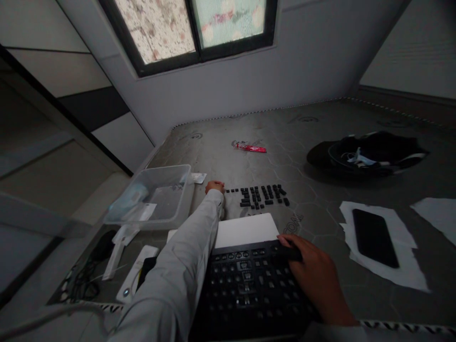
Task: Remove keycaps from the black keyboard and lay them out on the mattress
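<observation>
A black keyboard (256, 289) lies below me, many of its keycaps off and the switch sockets bare. My right hand (317, 268) is at its upper right corner, fingers and thumb closed around a dark handle-like object (289, 254) whose kind I cannot make out. Stretched forward, my left hand (214, 186) is closed at the left end of the top row of loose black keycaps (263, 195). Whatever its fingers hold is hidden. Behind the keyboard, a white sheet or box (247, 230) shows partly under my left sleeve.
A clear plastic bin (171, 199) stands left of my arm. Nearer are a white device (137, 275) and dark cables (85, 280). A red packet (251, 148) lies farther back. At right are a black cap (366, 154) and a phone (374, 236) on white paper.
</observation>
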The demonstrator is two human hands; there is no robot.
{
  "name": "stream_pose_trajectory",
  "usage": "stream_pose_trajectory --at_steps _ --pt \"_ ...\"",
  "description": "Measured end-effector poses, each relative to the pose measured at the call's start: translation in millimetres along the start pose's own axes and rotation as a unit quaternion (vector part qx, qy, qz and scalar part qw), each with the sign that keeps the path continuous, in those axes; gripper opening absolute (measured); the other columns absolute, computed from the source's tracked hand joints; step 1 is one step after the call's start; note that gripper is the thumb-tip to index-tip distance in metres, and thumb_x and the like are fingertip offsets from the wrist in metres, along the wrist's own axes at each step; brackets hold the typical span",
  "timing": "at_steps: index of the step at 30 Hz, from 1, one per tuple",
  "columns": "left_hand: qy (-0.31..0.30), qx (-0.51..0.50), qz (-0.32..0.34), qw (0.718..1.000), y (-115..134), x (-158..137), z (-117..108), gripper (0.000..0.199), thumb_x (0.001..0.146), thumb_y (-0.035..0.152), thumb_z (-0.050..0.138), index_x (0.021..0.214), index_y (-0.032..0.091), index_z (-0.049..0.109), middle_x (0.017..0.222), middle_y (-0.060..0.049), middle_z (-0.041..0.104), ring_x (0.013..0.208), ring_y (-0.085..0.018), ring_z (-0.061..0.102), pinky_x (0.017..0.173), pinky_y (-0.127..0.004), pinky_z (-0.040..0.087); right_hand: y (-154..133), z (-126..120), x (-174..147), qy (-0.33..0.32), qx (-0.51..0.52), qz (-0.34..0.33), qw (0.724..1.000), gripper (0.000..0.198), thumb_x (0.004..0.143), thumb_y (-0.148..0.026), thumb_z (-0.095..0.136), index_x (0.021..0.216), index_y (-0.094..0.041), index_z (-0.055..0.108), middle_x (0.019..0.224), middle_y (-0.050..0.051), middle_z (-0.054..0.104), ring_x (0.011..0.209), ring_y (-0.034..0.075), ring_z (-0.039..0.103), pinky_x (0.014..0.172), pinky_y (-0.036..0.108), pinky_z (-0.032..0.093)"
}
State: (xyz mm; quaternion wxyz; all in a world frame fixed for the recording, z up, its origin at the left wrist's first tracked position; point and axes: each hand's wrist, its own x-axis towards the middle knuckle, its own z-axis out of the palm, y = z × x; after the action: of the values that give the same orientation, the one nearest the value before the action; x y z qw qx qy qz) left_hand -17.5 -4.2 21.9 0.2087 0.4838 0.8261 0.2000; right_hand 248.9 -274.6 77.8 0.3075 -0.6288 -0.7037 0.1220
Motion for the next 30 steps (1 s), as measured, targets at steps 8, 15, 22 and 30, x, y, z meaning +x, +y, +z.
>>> stream_pose_trajectory --at_steps 8,15,22,30 --pt "0.030 -0.114 0.056 0.991 42.8 -53.0 -78.2 0.025 0.090 0.034 0.056 0.105 0.019 0.070 0.099 -0.003 0.075 0.089 -0.012 0.068 0.074 -0.018 0.048 -2.8 -3.0 -1.5 0.007 -0.020 -0.014 1.000 0.023 0.092 -0.033 0.046 0.099 -0.026 0.067 0.097 0.002 0.074 0.086 0.021 0.070 0.073 0.032 0.053" --pt "0.022 -0.205 0.140 0.968 27.0 -217.5 -115.7 0.020 0.091 0.037 0.054 0.099 0.025 0.068 0.082 0.000 0.068 0.076 -0.011 0.063 0.068 -0.018 0.046 -0.1 -4.4 -6.7 -0.001 -0.038 -0.029 0.999 0.033 0.079 -0.017 0.047 0.105 -0.027 0.066 0.104 0.002 0.073 0.092 0.022 0.070 0.077 0.034 0.053" --pt "0.027 -0.150 0.215 0.965 -64.0 -345.3 -134.1 0.019 0.093 0.025 0.049 0.089 0.025 0.068 0.089 0.001 0.065 0.084 -0.014 0.061 0.077 -0.025 0.044 -17.9 -15.9 -23.4 0.039 0.032 -0.003 0.999 0.031 0.077 -0.024 0.044 0.096 -0.025 0.068 0.097 0.005 0.074 0.091 0.026 0.068 0.081 0.038 0.050" --pt "0.115 0.094 0.267 0.952 -150.2 -310.2 -151.8 0.023 0.093 0.027 0.052 0.110 0.026 0.069 0.103 -0.006 0.063 0.099 -0.023 0.056 0.084 -0.034 0.044 -92.8 -20.0 -40.8 0.046 0.146 -0.034 0.988 0.032 0.087 -0.046 0.047 0.076 -0.023 0.065 0.078 0.006 0.070 0.076 0.024 0.063 0.074 0.035 0.045"
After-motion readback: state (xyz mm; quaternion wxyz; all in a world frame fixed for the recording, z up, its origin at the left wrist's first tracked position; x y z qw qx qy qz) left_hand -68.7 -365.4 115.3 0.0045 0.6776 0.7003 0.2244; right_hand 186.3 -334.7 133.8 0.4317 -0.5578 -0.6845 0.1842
